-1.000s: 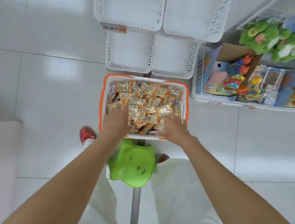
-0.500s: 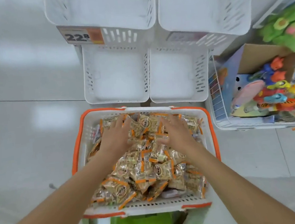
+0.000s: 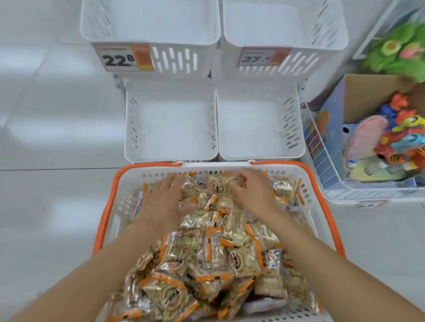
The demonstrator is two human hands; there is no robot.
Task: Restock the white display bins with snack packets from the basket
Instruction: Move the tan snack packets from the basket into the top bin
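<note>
Reaching palm-down onto snack packets (image 3: 217, 255): left hand (image 3: 162, 203) flat, right hand (image 3: 252, 192) gripping one.

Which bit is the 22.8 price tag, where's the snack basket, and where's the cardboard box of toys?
price tag (image 3: 127, 60): head view, on its printed number.
basket (image 3: 122, 208): head view, on its white left wall.
cardboard box (image 3: 372, 89): head view, on its brown inner flap.

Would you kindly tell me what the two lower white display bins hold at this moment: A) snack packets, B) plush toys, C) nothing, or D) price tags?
C: the lower left bin and lower right bin show bare white floors; the snack packets lie in the basket.
</note>
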